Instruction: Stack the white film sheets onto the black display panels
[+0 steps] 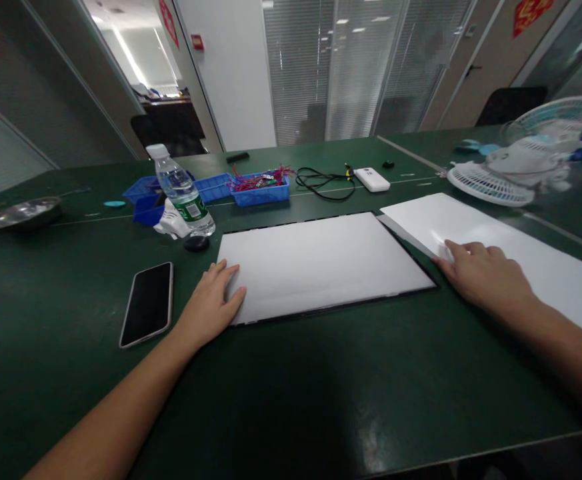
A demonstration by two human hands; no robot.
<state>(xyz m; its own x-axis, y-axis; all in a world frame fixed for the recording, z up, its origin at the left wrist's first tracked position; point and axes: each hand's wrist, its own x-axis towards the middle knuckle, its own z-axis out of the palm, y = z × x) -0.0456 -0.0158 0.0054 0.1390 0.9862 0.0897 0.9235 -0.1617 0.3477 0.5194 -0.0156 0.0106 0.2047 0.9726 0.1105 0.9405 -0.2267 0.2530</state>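
Observation:
A flat white panel with a thin black frame [315, 267] lies on the green table in front of me. My left hand [217, 297] rests on its left edge, fingers spread and touching the white surface. To the right, a glossy white sheet [511, 247] is in my right hand [491, 277], which pinches its near left edge between thumb and fingers. The sheet's left corner sits close to the framed panel's right side; whether they touch I cannot tell. Left of my left hand lies a smartphone [147, 305] with a dark screen.
Behind the panel stand a water bottle [183, 193], a black computer mouse [197, 244] and a blue tray of red wires [261, 190]. A black cable [323, 185] and a white power bank [372, 179] lie farther back. A white fan [525, 160] is at the right, a metal pan [21, 213] far left.

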